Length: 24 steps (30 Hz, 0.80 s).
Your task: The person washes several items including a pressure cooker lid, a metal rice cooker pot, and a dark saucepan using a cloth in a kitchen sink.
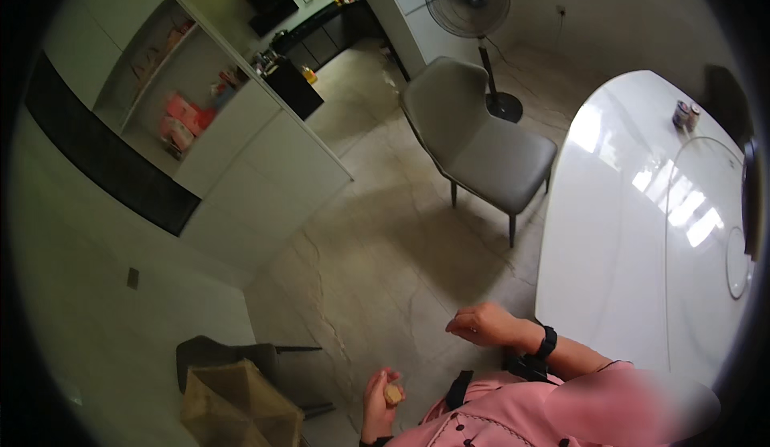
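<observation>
At the lower middle, my left hand (375, 405) is closed around a small tan, block-like piece (393, 395); its exact kind is too small to make out. Farther right and a little higher, my right hand (484, 323) hangs in the air with its fingers curled together. A black band (547, 343) circles that wrist. The inside of this hand is hidden, and nothing shows sticking out of it. Nearest to the right hand is the edge of a glossy white table (603, 286), with a gap between them.
A grey chair (489, 162) stands ahead by the table, with a standing fan (473, 2) behind it. Two small jars (684, 115) sit on the tabletop. At lower left, a tan, umbrella-like cover (241, 403) rests on a dark chair (204, 355). Wall cabinets (241, 154) flank a kitchen doorway.
</observation>
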Each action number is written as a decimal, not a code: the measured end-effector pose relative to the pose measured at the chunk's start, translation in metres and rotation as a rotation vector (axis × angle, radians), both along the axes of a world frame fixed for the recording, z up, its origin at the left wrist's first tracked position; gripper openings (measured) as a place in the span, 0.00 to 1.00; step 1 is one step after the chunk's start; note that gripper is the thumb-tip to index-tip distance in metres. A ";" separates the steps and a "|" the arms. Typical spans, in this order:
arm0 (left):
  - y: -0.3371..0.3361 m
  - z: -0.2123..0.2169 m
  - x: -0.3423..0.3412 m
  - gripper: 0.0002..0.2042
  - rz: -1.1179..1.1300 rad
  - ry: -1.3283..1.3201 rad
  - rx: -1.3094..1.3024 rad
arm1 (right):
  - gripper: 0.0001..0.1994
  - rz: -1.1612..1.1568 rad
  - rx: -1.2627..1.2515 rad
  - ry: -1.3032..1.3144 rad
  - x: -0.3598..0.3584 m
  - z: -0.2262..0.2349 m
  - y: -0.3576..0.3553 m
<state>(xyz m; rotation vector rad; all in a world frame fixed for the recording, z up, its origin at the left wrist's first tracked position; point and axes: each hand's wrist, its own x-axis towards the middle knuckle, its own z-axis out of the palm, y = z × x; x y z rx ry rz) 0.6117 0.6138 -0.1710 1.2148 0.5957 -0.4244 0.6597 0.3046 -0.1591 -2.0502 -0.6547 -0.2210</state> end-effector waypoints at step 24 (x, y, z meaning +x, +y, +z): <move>0.106 -0.032 0.381 0.14 -0.202 -0.383 0.210 | 0.07 -0.171 -0.027 0.122 0.388 0.012 0.074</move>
